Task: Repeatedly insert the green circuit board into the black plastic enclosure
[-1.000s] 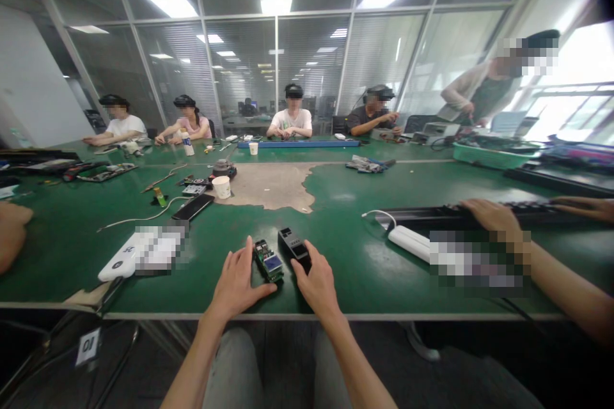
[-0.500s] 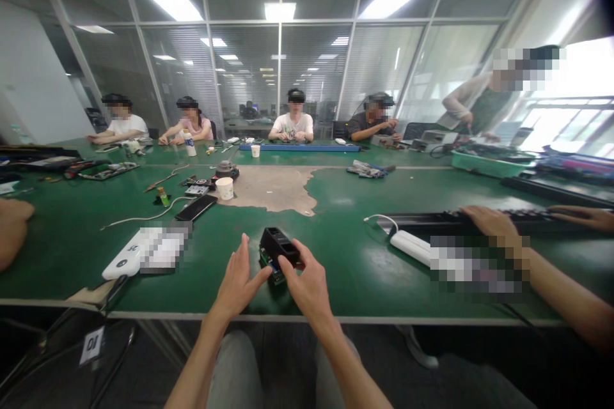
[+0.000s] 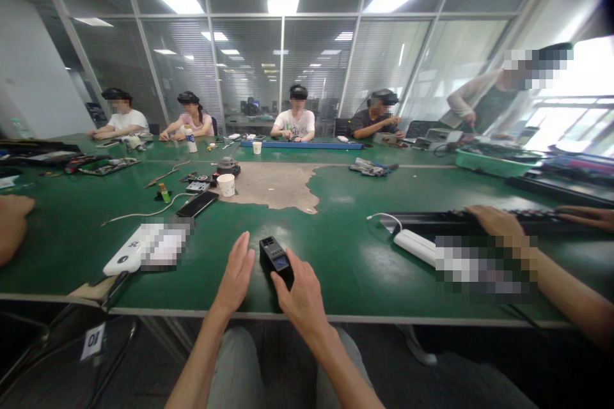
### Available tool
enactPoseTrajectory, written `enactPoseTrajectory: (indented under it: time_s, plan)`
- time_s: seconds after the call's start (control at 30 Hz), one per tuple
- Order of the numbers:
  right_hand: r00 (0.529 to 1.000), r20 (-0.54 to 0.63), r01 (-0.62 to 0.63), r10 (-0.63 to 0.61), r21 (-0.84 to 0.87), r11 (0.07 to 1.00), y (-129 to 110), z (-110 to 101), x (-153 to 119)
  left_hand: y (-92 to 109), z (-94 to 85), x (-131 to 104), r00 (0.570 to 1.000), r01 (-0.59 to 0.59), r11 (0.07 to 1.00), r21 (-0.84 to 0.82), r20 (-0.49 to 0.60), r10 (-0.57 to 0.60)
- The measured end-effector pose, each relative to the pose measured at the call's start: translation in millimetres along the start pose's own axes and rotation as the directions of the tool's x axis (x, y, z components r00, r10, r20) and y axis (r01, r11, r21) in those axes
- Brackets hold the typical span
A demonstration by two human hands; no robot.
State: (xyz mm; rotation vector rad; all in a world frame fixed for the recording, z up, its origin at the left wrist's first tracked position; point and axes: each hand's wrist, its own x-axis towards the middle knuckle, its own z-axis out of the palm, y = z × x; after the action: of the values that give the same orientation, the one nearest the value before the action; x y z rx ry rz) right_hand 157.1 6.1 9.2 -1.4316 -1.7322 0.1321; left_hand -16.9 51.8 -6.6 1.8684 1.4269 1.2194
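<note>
A small black box-shaped device (image 3: 274,257) with a little screen on its upper face is on the green table (image 3: 345,249), near the front edge. My right hand (image 3: 301,284) grips its right side, thumb at the near end and fingers along the far side. To the left of the device, my left hand (image 3: 236,275) is raised with its fingers stretched, touching nothing. A narrow gap of table shows between that hand and the device.
White power bank (image 3: 123,259), black phone (image 3: 197,204) and paper cup (image 3: 226,185) lie left. At right, a co-worker's hand (image 3: 496,223) rests on a long black part (image 3: 432,223) behind a white bar (image 3: 415,246). Several people sit opposite.
The black device's cover now sits lower and the green circuit board under it no longer shows. My left hand has drawn its thumb back from the device; my right hand stays on it.
</note>
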Motion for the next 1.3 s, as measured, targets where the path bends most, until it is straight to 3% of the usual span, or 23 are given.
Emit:
enactPoseTrajectory:
  time_s: [0.23, 0.37, 0.5, 0.8, 1.0, 1.1, 1.3]
  plan:
    - [1.0, 0.008, 0.011, -0.011, 0.043, 0.999, 11.2, 4.7, -0.1, 8.0, -8.0, 1.5, 0.999, -0.007, 0.998, 0.056, -0.032, 0.009]
    - [0.998, -0.001, -0.058, 0.059, 0.076, 0.995, 24.1, 7.5, 7.2, 5.8, -9.6, 3.5, 0.991, 0.038, 0.998, 0.059, -0.128, -0.03]
    - [0.993, -0.021, -0.111, 0.114, 0.112, 0.987, 31.9, 9.2, 4.7, 2.2, -3.5, 5.2, 0.993, -0.014, 0.993, 0.118, -0.113, 0.028]
    - [0.987, -0.034, -0.15, 0.157, 0.158, 0.976, 16.2, -1.5, 9.8, -7.7, 9.2, 5.1, 0.99, -0.055, 0.972, 0.227, -0.116, 0.083]
    - [0.972, -0.125, -0.14, 0.196, 0.361, 0.922, 17.8, -21.4, 30.9, -6.6, 7.9, 1.1, 0.997, -0.074, 0.952, 0.297, 0.029, 0.068]
    - [0.969, -0.162, -0.124, 0.185, 0.326, 0.937, 34.9, -24.7, 34.7, -1.3, 8.4, -1.2, 0.99, -0.122, 0.92, 0.371, 0.112, 0.086]
    - [0.971, -0.124, -0.167, 0.204, 0.255, 0.952, 59.7, -18.8, 33.5, 10.7, 13.1, -3.8, 0.987, -0.135, 0.853, 0.504, 0.143, 0.072]
